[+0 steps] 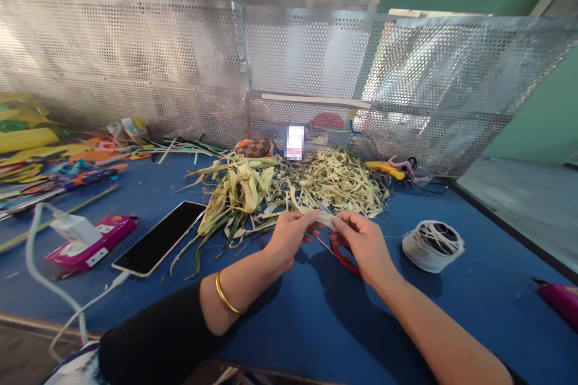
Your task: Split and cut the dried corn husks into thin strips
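Note:
A pale strip of dried plant husk (324,217) is stretched between my two hands over the middle of the blue table. My left hand (295,233) pinches its left end between thumb and fingers. At the other end, my right hand (363,243) grips the strip the same way. A red loop handle (345,258), apparently of scissors, shows just below my right hand; whether the fingers touch it I cannot tell. Just beyond my hands lie a bunch of dried husks (246,186) and a heap of cut husk pieces (341,183).
A spool of white thread (432,245) stands to the right. Left are a charging phone (160,239) and a magenta power strip (93,243) with a white plug. Colourful strips (76,162) lie farther left. A perforated metal screen (307,54) borders the back.

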